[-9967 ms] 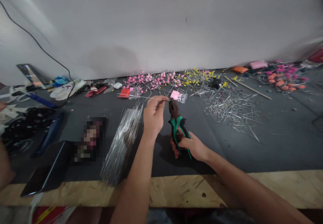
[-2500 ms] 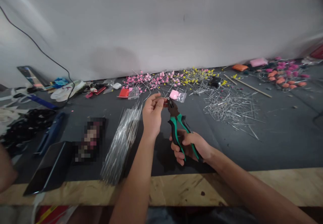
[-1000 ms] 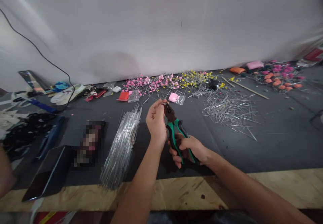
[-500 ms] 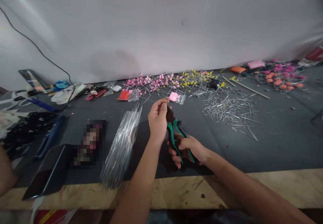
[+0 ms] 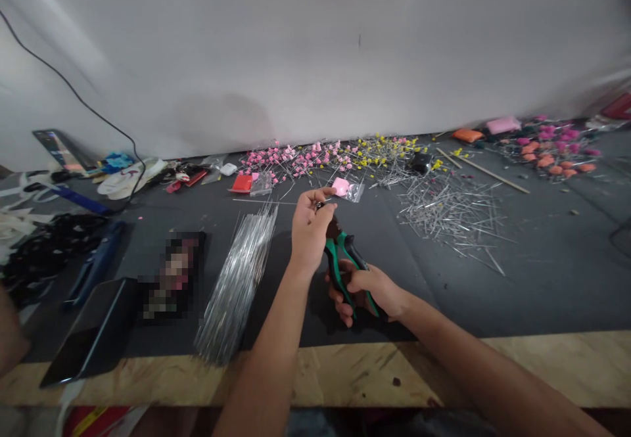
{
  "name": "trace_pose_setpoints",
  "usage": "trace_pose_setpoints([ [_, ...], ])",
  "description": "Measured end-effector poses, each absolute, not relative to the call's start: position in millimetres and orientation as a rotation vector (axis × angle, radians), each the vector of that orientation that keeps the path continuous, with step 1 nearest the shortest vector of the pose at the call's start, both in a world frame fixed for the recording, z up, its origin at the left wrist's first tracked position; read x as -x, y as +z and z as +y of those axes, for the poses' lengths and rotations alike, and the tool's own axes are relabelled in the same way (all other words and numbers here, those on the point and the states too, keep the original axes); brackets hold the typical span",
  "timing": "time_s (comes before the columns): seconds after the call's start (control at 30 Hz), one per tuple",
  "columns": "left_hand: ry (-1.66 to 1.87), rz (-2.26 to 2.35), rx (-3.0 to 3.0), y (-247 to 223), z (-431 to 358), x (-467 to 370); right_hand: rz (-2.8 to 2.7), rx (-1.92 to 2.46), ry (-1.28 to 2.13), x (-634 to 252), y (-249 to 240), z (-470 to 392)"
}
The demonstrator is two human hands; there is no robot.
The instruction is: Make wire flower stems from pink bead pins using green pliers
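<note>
My right hand [image 5: 367, 289] is wrapped round the green-and-black handles of a pair of pliers [image 5: 340, 243], whose dark jaws point up and away from me. Beside the jaws, my left hand [image 5: 309, 230] is closed, its thumb and forefinger pinched near the plier tips. A thin metal wire [image 5: 266, 201] sticks out leftward from those fingers, and its other end is hidden at the jaws. To the left of my left forearm lies a thick bundle of straight silvery wires [image 5: 236, 286].
Pink-tipped wires [image 5: 296, 161] and yellow-tipped wires [image 5: 384, 151] lie along the wall. Short wires [image 5: 448, 207] are heaped to the right. A pink packet [image 5: 341, 187] lies just beyond my left hand. Phones, including a dark one [image 5: 91, 332], lie left. Another person's arm [image 5: 10, 332] shows at the left edge.
My left thumb and fingers have shifted at the plier tips, and the wire now shows stretching left from them. My right hand keeps its hold on the pliers.
</note>
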State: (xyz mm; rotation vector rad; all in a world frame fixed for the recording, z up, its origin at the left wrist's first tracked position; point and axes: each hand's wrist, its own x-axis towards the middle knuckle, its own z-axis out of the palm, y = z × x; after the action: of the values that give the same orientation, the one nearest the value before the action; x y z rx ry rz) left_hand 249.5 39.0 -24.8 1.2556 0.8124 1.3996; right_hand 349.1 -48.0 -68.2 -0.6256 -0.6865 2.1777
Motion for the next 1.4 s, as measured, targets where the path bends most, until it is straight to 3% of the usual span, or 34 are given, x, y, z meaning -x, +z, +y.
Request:
trace_pose_setpoints([
  [0.53, 1.535, 0.943, -1.211, -33.4, 42.4, -247.4, -0.664, 0.637, 2.117, -349.7, -69.3, -48.9],
  [1.2, 1.411, 0.914, -1.274, -43.0, 51.4, -233.7, -0.658, 0.413, 2.179, -357.0, -72.5, -48.3],
  [1.4, 1.441, 0.729, -1.024, -42.2, 52.1, -233.7, -0.669, 0.353, 2.271, -359.9, -71.1, -46.6],
])
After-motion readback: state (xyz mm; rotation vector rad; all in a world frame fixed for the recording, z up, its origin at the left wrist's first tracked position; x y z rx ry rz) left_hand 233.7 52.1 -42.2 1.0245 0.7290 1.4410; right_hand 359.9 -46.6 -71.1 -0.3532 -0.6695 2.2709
